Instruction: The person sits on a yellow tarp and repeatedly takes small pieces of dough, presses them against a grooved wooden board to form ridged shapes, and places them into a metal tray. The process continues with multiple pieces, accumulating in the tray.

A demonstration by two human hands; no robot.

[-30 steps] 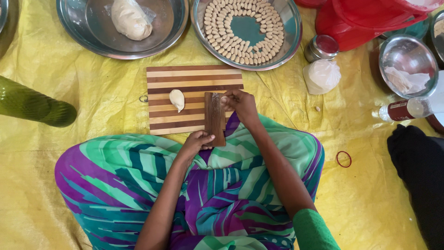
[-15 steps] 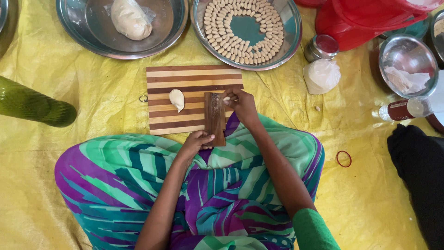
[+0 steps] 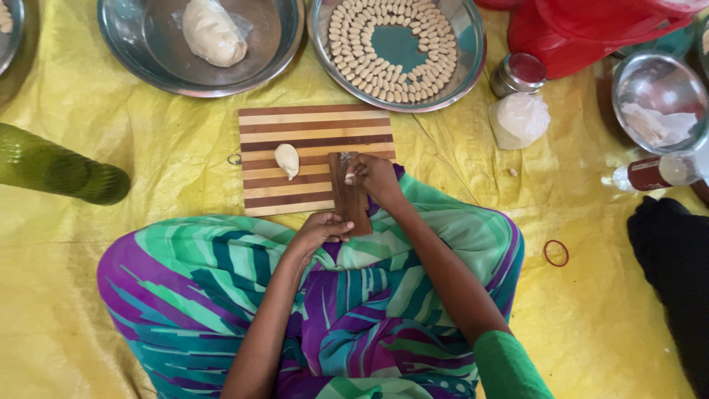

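steel bowl (image 3: 125, 44) with dough lump (image 3: 213, 31)

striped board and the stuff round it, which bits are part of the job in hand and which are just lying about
In use:
left hand steadying the small wooden paddle
right hand pressing at its top end
striped board
dough piece
tray of shaped pieces
dough lump in its bowl

Lying about:
green bottle
red rubber band
small tin
white bag

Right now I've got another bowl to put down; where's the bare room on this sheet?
The yellow sheet lies bare between the green bottle and the striped board, and again right of the lap around the red rubber band. It is crowded near the white bag and the small bowl.
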